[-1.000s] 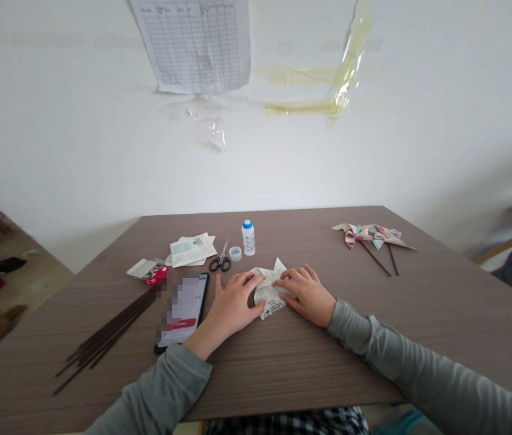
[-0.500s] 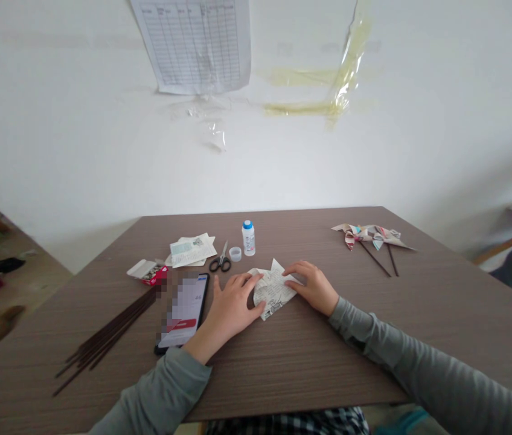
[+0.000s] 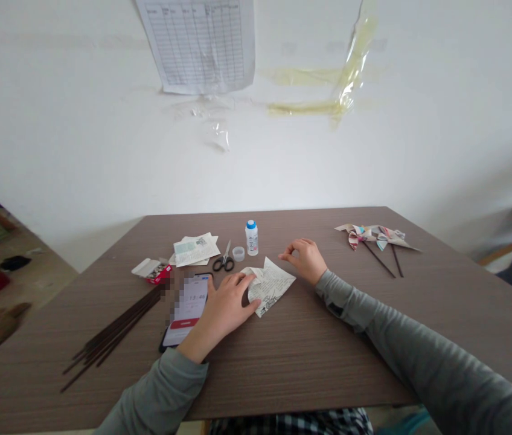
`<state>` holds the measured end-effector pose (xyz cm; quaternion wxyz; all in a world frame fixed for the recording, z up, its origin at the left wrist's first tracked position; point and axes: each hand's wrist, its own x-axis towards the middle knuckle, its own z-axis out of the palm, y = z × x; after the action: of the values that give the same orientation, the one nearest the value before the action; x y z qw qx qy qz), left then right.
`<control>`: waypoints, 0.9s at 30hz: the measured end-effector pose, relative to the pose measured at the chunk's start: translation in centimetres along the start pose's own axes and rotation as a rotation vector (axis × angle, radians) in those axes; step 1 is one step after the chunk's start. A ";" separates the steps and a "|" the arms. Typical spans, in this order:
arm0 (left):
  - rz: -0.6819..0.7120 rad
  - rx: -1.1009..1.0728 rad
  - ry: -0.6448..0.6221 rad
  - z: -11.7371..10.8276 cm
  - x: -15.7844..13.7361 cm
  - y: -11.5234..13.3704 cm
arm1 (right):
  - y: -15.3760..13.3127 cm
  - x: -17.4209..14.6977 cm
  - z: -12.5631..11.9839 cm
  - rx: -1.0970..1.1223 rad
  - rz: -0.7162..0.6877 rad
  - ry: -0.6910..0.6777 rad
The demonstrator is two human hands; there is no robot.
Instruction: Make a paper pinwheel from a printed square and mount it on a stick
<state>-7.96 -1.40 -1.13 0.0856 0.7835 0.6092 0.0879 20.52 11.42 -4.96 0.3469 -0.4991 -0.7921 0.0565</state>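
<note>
My left hand (image 3: 229, 303) pins a folded piece of printed paper (image 3: 275, 283) to the table, with the thumb on its near edge and fingertips on its far left side. The paper has text and a small drawing, and one point sticks up at the back. My right hand (image 3: 307, 260) hovers just right of the paper, apart from it. Its thumb and fingertips are drawn together, and whether anything small is between them I cannot make out. Beyond the paper stand a white bottle with a blue cap (image 3: 252, 239) and a small clear cup (image 3: 238, 254).
Scissors (image 3: 223, 262), paper sheets (image 3: 197, 249) and an opened red-and-white box (image 3: 153, 270) lie at the back left. A phone (image 3: 186, 324) sits beside my left forearm, with dark thin sticks (image 3: 115, 326) further left. Paper pinwheels (image 3: 376, 237) on sticks rest at the back right.
My right hand has let go of the paper and moved up and away from it, its fingers drawing together. The left hand stays on the paper. The view has shifted slightly.
</note>
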 end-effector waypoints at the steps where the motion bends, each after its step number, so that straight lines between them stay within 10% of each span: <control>1: -0.001 0.000 -0.007 0.0 0.0 -0.1 | -0.4 0.7 0.3 -0.001 0.012 -0.008; 27: -0.010 0.027 -0.096 -2.0 -0.4 -0.6 | -5.1 6.4 5.1 -0.006 -0.126 -0.227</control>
<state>-9.04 -1.56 0.63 0.1046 0.7849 0.6093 0.0414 11.93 15.51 -3.38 0.2564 -0.4397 -0.8562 0.0885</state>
